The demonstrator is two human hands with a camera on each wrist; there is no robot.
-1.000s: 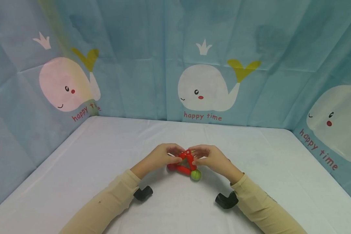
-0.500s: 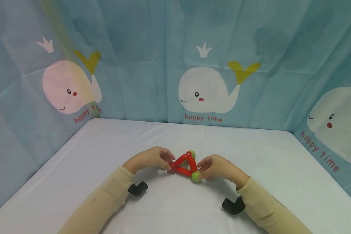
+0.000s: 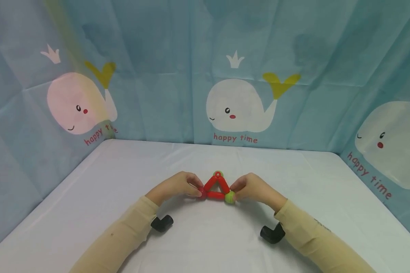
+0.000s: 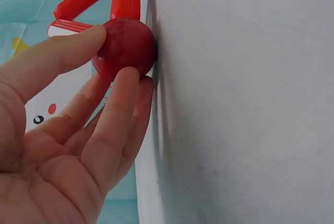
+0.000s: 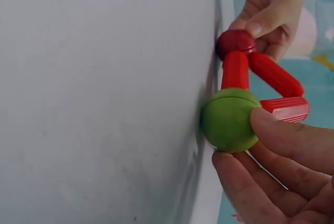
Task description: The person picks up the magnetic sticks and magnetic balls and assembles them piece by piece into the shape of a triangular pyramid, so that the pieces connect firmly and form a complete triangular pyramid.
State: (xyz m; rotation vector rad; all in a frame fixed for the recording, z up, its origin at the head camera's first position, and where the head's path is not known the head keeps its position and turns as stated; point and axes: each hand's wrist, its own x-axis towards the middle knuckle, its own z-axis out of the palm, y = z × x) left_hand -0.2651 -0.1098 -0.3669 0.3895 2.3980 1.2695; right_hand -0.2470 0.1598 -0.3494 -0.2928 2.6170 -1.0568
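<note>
A triangle of red rods (image 3: 215,195) with balls at its corners stands on the white table (image 3: 212,242). My left hand (image 3: 178,185) pinches the dark red ball (image 4: 125,49) at the left corner between thumb and fingers. At the right corner, the thumb and fingers of my right hand (image 3: 256,190) hold a green ball (image 5: 230,120). A red ring (image 3: 218,174) tops the far corner, with a bit of green behind it that is mostly hidden.
Two black elbow-shaped pieces show near the forearms, one by the left sleeve (image 3: 162,223) and one by the right sleeve (image 3: 272,233). A blue whale-print curtain (image 3: 164,106) rises behind the table's back edge.
Both hands have left the triangle's upper rods and moved outward and down to the two lower balls. The triangle has turned slightly, its right corner shifting away, so its near rod lies level.
</note>
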